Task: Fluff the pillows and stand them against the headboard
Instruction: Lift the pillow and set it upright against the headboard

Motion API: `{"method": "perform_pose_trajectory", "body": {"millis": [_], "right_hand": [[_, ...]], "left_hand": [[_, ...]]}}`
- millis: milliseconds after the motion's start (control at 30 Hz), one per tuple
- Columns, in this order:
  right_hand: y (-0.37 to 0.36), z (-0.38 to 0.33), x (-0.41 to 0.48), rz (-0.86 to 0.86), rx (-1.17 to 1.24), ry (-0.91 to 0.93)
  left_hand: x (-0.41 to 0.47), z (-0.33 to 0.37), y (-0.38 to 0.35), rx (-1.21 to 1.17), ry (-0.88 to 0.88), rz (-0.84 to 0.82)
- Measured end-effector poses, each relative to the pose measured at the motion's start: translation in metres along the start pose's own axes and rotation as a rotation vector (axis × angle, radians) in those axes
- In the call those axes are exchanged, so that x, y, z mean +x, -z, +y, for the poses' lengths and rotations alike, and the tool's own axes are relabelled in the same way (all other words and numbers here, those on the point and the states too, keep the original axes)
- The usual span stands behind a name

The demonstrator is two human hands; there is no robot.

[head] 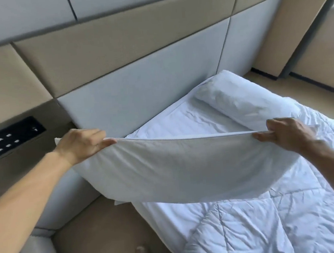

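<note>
Over the bed (181,121), left hand (81,146) and right hand (288,136) grip a pillow (186,169) stretched parallel to the headboard (138,84).

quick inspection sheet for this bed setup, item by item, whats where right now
surface: wrinkled white bed sheet, bare near the headboard; quilted white duvet covers the near part.
job's things: white rectangular pillow held up over the bed's edge, sagging in the middle; second white pillow lies flat along the bed's far side, not stood against the grey padded headboard.
clutter: nothing seen
grips: left hand pinches the pillow's top left corner; right hand pinches its top right corner.
cables: nothing seen
surroundings: beige padded wall panels; black switch panel at left; tan floor.
</note>
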State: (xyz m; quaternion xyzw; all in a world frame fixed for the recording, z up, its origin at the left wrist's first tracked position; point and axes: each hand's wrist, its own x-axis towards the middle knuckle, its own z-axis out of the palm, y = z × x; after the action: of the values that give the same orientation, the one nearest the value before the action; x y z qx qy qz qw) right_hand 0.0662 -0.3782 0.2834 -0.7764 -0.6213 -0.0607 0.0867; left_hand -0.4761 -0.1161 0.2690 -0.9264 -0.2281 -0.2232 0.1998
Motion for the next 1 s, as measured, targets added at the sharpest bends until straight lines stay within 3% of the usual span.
{"method": "perform_pose_trajectory", "body": {"millis": [467, 767, 1000], "right_hand": [[0.004, -0.072, 0.152, -0.011, -0.084, 0.105], [-0.029, -0.081, 0.26, -0.179, -0.165, 0.036], [-0.072, -0.091, 0.371, -0.317, -0.195, 0.117]], "left_hand": [[-0.035, -0.08, 0.016, 0.034, 0.2, -0.031], [-0.026, -0.104, -0.047, -0.058, 0.434, -0.127], [-0.019, -0.115, -0.119, -0.043, 0.542, -0.2]]}}
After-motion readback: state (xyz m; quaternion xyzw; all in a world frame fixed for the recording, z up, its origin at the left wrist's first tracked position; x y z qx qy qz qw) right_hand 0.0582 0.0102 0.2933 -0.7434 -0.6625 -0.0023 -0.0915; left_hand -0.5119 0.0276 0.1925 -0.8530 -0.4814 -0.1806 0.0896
